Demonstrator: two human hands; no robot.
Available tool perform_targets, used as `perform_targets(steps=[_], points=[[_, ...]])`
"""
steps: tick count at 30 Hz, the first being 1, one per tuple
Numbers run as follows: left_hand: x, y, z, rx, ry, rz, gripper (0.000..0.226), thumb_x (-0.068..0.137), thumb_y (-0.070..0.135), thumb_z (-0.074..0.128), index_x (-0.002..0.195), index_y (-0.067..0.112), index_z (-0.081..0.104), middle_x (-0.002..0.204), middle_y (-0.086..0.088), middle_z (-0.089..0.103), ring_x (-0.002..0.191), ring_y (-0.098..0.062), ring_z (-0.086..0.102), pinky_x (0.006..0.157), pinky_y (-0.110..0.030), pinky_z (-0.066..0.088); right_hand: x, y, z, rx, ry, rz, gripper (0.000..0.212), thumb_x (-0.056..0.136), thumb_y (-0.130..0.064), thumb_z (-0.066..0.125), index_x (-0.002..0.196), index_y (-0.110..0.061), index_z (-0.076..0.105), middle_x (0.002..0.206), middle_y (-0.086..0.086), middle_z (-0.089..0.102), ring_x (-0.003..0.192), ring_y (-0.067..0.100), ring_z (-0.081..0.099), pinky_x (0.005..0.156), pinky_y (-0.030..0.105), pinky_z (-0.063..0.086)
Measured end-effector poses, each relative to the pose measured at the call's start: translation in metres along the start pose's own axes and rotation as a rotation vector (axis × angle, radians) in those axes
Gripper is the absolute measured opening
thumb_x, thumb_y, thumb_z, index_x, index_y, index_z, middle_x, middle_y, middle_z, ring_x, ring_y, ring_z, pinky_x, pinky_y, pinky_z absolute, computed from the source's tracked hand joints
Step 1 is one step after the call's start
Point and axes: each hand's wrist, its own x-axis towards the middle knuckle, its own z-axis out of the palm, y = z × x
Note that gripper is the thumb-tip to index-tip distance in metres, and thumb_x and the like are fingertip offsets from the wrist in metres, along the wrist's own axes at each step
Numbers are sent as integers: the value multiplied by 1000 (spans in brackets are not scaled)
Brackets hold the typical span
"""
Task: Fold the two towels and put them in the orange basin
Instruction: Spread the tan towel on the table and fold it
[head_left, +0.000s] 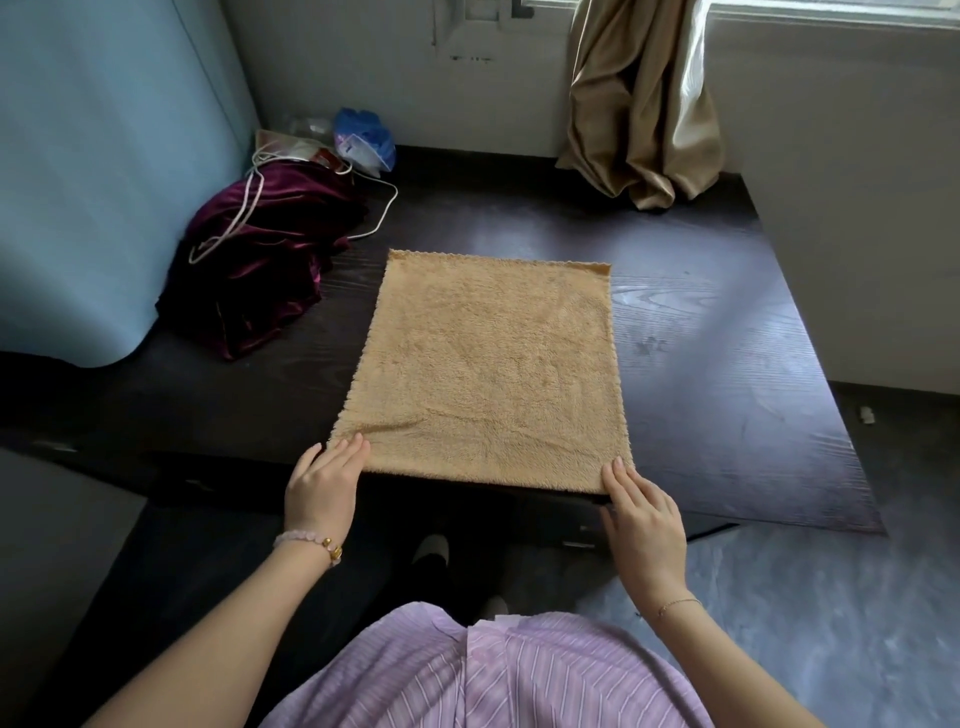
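Observation:
An orange-tan towel (488, 369) lies spread flat on the dark wooden table (727, 364), its near edge along the table's front edge. My left hand (324, 486) rests with straight fingers on the towel's near left corner. My right hand (644, 519) touches the near right corner, fingers also straight. No second towel and no orange basin are in view.
A heap of dark red velvet cloth (260, 265) with a white cord lies at the table's back left, with a blue-and-clear plastic bag (363, 137) behind it. A beige curtain (644, 104) hangs onto the back of the table. A light blue panel (104, 171) stands at left.

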Motion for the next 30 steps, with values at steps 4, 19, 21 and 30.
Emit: perform_targets(steps=[4, 19, 21, 30], points=[[2, -4, -3, -3, 19, 61, 50, 50, -15, 81, 95, 6, 74, 99, -7, 73, 86, -21, 71, 84, -43, 51, -1, 3, 1, -2, 73, -12, 38, 73, -21, 63, 109, -9, 69, 115, 8, 69, 96, 27, 68, 86, 31, 37], [26, -41, -37, -138, -280, 284, 22, 75, 25, 39, 75, 20, 60, 75, 9, 58, 66, -11, 57, 71, -28, 48, 12, 7, -24, 147, 105, -19, 27, 81, -26, 49, 83, -12, 72, 80, -2, 70, 79, 10, 50, 75, 23, 35], [40, -44, -47, -310, -353, 142, 19, 78, 30, 42, 77, 22, 59, 74, 12, 56, 67, -7, 55, 63, -25, 48, 24, 4, -32, 190, 115, 37, 27, 79, -27, 49, 83, -12, 72, 82, -3, 69, 81, 10, 50, 76, 21, 34], [124, -42, -64, -819, -254, -314, 7, 87, 11, 62, 84, 17, 66, 75, 2, 65, 70, 0, 56, 61, -8, 40, 106, -4, -52, 604, 62, 418, 22, 79, -1, 67, 84, -22, 69, 81, -10, 69, 81, 4, 61, 74, 7, 41]])
